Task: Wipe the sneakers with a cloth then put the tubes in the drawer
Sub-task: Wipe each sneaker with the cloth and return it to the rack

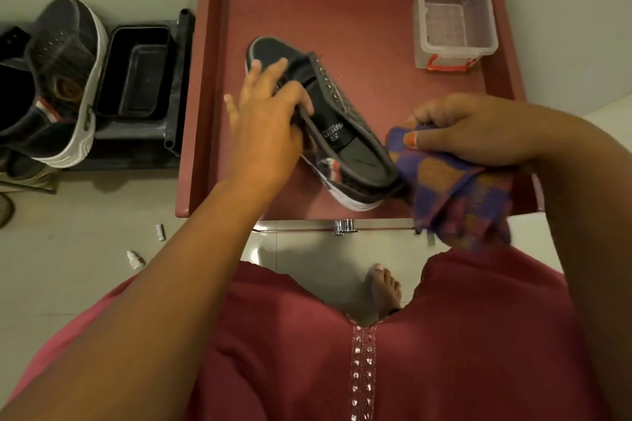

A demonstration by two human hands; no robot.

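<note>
A dark grey sneaker [345, 143] with a white sole is held above the open dark-red drawer [201, 85], toe pointing away. My left hand [270, 120] grips its tongue and collar, thumb inside the opening. My right hand [472, 133] is closed on a purple and orange checked cloth [455, 191] that touches the sneaker's heel. A second grey sneaker [71, 79] stands toe-up at the left on a black rack. Two small white tubes [160, 232] [135, 260] lie on the floor left of the drawer.
A clear plastic box [455, 17] with a red clip sits in the drawer's far right corner. A black tray [136, 72] rests on the rack beside the second sneaker. The drawer's metal handle [344, 226] is at its near edge, above my bare foot [384, 287].
</note>
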